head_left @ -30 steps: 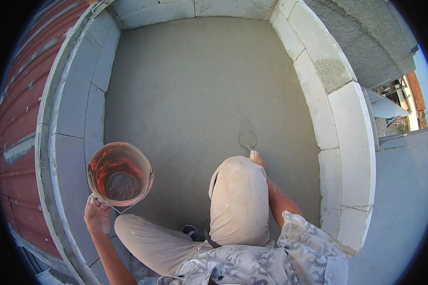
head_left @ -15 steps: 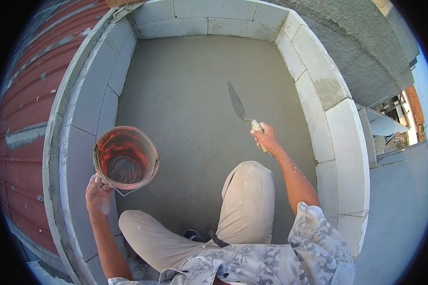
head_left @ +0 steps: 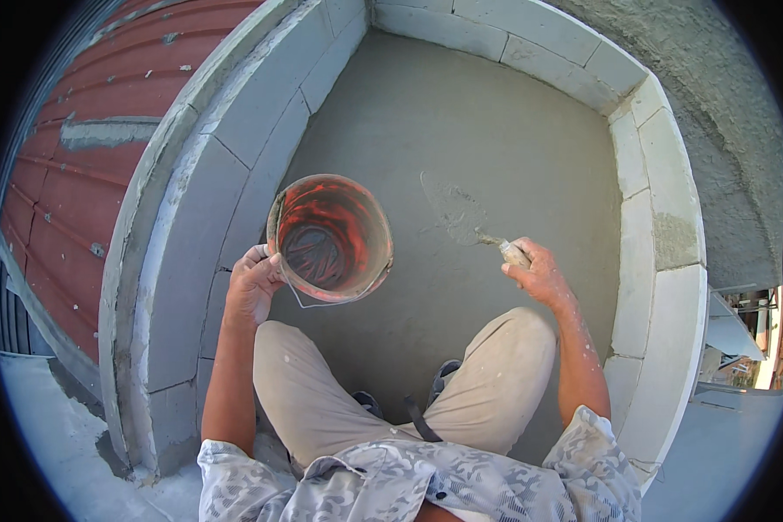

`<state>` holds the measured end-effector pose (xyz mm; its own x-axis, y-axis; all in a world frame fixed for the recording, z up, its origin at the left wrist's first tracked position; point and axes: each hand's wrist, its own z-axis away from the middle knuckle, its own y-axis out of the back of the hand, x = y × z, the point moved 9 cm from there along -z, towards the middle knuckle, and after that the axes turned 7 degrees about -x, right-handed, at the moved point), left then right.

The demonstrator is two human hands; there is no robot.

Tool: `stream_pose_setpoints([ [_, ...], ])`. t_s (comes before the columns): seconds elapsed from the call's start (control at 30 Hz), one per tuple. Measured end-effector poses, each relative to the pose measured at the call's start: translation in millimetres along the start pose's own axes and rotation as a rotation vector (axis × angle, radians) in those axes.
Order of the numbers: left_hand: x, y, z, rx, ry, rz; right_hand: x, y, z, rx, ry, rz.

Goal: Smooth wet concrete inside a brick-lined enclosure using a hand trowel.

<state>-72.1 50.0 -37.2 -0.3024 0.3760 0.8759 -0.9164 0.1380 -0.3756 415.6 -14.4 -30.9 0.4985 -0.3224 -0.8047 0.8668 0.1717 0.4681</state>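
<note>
My left hand (head_left: 254,283) is closed on the near left side of the rim of a mortar-stained bucket (head_left: 367,222). The bucket leans so that its red-streaked inside faces me, with grey residue at the bottom and a wire handle hanging along the near rim. My right hand (head_left: 541,273) is wrapped round the pale handle of a pointed trowel (head_left: 454,209). Its blade points away and to the left, over the grey mortar floor (head_left: 461,113). The blade's grey surface nearly blends with the floor; whether it touches the floor I cannot tell.
Low walls of pale blocks (head_left: 274,152) enclose the floor at left, far side and right. Beyond the left wall lies red corrugated metal sheeting (head_left: 78,191); a rough grey rendered surface (head_left: 713,104) is at the far right. My bent knees (head_left: 513,357) are close in front.
The view has turned and shifted left. The bucket and my left hand have come in toward the middle. The trowel blade has tilted, now showing a rough grey face and pointing farther left.
</note>
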Motion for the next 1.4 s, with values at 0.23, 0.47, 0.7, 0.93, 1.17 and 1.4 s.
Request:
stream_pose_setpoints([
  [0.23, -9, -15, -10, -0.024, 0.017, 0.031, -43, -25, -2, -0.034, 0.081, 0.185],
  [0.47, -17, -4, -18, -0.079, 0.045, 0.040, -13, 3, -3, 0.275, 0.030, 0.068],
  [0.7, 51, -25, -5, -0.093, 0.172, 0.021, 1, 97, 65, 0.613, -0.146, 0.102],
  [0.93, 142, -58, 19, -0.095, 0.246, -0.062, 47, 123, 238, 0.704, -0.659, 0.087],
  [1.17, 178, -113, 3, -0.165, 0.272, -0.038, 73, 74, 442, 0.525, -1.073, -0.009],
  [1.4, 246, -188, 44, -0.166, 0.308, -0.073, 69, 14, 605, 0.379, -1.438, -0.331],
])
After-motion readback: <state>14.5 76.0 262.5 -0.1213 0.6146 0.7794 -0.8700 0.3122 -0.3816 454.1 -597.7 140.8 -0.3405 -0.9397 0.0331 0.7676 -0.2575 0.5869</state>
